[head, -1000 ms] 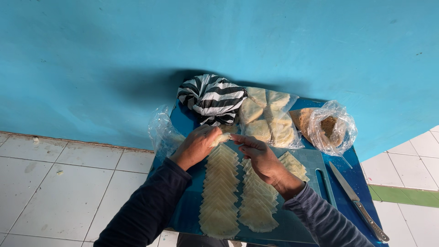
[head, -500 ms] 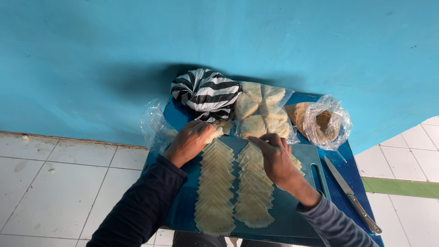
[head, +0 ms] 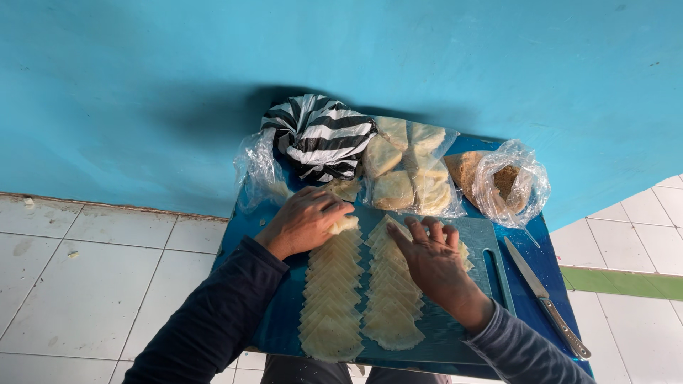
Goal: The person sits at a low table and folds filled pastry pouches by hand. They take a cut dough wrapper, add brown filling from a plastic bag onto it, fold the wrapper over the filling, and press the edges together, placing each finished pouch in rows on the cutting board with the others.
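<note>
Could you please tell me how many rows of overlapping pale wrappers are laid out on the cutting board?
2: left row below the left hand, right row under the right hand. More may be hidden.

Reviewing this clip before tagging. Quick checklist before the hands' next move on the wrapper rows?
1. Left hand grips a small stack of wrappers at the top of the left row: ok.
2. Right hand rests flat on the right row: ok.
3. Rows overlap evenly on the cutting board: ok.
4. Knife lies apart from both hands: ok.
5. Wrapper count in the left hand: cannot tell.
6. Bag of folded pieces within reach: ok.
</note>
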Tool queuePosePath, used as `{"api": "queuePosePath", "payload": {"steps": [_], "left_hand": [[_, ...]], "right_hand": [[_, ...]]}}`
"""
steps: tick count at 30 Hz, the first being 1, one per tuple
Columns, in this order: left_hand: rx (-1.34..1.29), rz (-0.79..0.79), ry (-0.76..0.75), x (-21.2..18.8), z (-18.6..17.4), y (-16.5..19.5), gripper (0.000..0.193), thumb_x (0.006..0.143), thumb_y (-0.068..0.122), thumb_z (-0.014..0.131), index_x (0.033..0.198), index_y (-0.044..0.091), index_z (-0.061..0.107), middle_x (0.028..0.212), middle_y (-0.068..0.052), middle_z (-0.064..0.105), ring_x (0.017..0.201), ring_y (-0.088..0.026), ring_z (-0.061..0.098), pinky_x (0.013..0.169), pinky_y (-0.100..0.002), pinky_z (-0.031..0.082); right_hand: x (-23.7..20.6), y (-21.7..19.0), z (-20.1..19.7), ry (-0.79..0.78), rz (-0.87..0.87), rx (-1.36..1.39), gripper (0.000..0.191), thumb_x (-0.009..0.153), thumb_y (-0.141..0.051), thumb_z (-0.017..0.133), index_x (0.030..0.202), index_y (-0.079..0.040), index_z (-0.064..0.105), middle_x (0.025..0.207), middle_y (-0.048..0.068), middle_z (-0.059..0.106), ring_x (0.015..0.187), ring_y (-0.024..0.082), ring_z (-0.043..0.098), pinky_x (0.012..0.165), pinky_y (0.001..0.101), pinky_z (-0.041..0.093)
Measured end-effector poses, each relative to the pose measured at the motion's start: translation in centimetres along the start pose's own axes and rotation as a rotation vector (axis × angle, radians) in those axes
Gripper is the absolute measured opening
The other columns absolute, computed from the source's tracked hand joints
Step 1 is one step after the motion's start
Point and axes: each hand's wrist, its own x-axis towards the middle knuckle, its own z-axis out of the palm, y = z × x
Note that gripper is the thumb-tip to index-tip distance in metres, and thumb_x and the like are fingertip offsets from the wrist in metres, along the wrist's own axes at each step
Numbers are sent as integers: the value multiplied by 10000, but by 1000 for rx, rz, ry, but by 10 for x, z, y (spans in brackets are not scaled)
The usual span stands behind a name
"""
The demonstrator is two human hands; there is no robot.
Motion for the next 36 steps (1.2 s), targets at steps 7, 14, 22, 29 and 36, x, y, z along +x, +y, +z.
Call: {"api": "queuePosePath", "payload": {"steps": [7, 14, 22, 29, 36], "left_hand": [[15, -57, 31, -5, -4, -3, 443, 796, 178, 822, 1211, 137, 673, 1095, -67, 730, 1081, -274, 679, 1006, -448, 488], [55, -84, 73, -7, -4, -5, 444, 815, 175, 816, 1235, 130, 680, 1123, -81, 726, 1107, -287, 673, 1043, -464, 473], [45, -89, 68, -13, -1, -4, 417, 814, 180, 820, 1207, 139, 687, 1110, -77, 734, 1112, -268, 679, 1110, -463, 444], [32, -71, 59, -20, -1, -6, 397, 811, 164, 829, 1182, 125, 692, 1097, -73, 736, 1105, -250, 687, 1120, -454, 437], [15, -70, 68, -25, 1, -9, 421, 785, 148, 834, 1180, 126, 688, 1110, -71, 739, 1112, -255, 688, 1125, -463, 429]], "right_hand": [[-1, 7, -1, 147, -200, -652, 718, 876, -97, 660, 1555, -214, 461, 1514, 76, 449, 1248, 234, 514, 967, 387, 439], [-4, 6, -6, 81, -143, -447, 759, 844, -94, 678, 1553, -249, 457, 1502, 107, 440, 1204, 265, 510, 953, 460, 453], [2, -1, -1, 29, -122, -160, 830, 801, -105, 699, 1550, -366, 454, 1474, 97, 440, 1230, 323, 523, 927, 509, 455], [10, -14, 0, 71, -121, -302, 670, 891, -166, 631, 1535, -188, 446, 1441, 125, 495, 1255, 304, 526, 985, 493, 448], [11, -23, -2, 113, -156, -554, 597, 909, -196, 604, 1495, -132, 508, 1410, 96, 516, 1304, 270, 502, 999, 432, 435]]}}
